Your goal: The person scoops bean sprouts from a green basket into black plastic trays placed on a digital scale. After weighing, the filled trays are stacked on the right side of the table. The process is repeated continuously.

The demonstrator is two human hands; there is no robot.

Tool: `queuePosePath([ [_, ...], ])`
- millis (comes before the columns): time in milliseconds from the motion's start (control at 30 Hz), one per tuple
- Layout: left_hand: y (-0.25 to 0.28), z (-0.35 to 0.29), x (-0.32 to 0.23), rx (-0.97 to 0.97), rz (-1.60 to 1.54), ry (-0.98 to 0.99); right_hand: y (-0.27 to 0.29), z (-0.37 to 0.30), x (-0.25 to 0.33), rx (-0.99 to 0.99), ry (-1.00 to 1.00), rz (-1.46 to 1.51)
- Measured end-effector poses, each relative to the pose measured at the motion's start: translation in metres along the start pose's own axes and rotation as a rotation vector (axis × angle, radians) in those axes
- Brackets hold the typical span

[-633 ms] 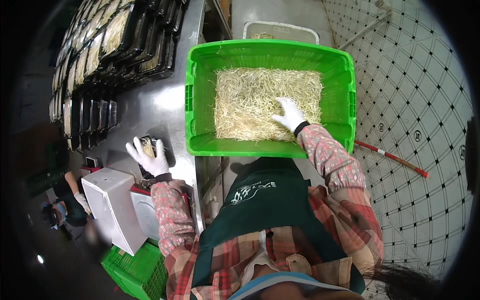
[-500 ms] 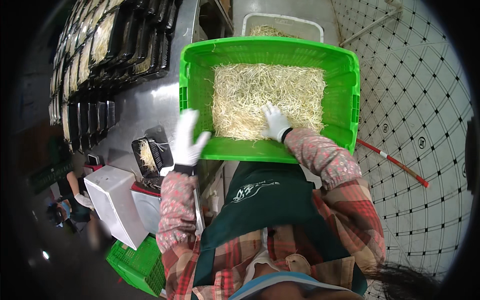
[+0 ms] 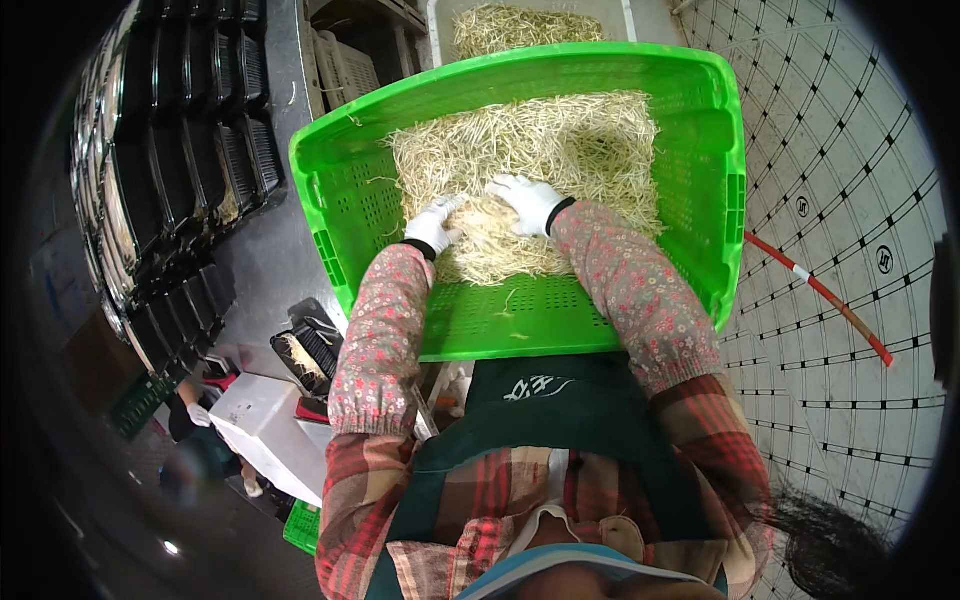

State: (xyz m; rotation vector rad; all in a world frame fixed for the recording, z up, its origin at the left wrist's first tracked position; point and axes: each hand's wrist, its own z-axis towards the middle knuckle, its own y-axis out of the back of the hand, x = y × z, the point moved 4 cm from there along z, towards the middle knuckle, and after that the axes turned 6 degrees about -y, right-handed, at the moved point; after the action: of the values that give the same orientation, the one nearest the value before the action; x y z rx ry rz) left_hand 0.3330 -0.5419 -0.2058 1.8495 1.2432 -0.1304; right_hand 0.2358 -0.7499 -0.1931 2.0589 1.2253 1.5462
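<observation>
Reaching into the green crate (image 3: 510,325) at the frame's centre, over its lower wall, the left hand (image 3: 432,226) and right hand (image 3: 532,203) pressed, fingers bent, at a mound of pale sprouts (image 3: 545,140); how firmly either had closed on them could not be told. The left sleeve (image 3: 383,335) stood between the crate and a black tray (image 3: 318,350) at lower left, a white box (image 3: 268,425) just below it. Stacked black trays (image 3: 165,160) crowded the metal table (image 3: 268,255) at upper left. Beyond the crate, whose rim partly hid it, sat a whitish tub (image 3: 617,22); a red-and-white pole (image 3: 838,308) lay far right.
</observation>
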Motion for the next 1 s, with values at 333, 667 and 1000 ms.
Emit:
queuePosePath([
  [333,-0.025,-0.04,-0.04,0.059,0.313,0.112,-0.071,-0.023,0.061,-0.209,-0.345,-0.384],
  [667,0.003,-0.04,-0.043,-0.022,0.118,0.213,0.002,-0.013,0.012,0.052,-0.256,-0.009],
  [1000,0.014,-0.021,-0.101,-0.176,0.287,-0.303,0.061,0.027,-0.014,-0.008,-0.329,0.072],
])
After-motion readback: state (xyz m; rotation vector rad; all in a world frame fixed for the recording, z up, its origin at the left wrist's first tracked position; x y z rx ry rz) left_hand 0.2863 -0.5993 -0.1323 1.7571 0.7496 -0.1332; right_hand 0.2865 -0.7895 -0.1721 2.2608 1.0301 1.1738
